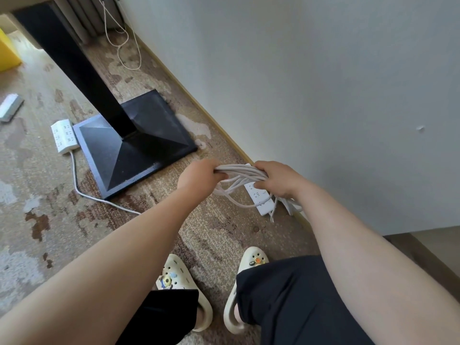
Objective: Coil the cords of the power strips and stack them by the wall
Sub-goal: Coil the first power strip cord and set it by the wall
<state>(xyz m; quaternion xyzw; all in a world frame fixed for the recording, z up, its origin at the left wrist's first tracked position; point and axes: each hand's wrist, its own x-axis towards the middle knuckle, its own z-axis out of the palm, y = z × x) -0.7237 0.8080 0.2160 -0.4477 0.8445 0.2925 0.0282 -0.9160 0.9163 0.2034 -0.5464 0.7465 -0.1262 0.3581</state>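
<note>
Spanning both hands [199, 174] [278, 180], coiled cord [241, 171]

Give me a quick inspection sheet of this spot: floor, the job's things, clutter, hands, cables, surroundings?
Surface: patterned carpet, worn-looking and blotchy.
Job's things: one power strip on the floor by the wall; a second strip beside the black stand base.
Clutter: grey-white block at left; yellow object at the far left edge.
Hands: left hand and right hand both grip the coiled cord.
Cables: the second strip's cord trails uncoiled; thin cable loops near the far wall.
Surroundings: pale slippers, dark shorts.
</note>
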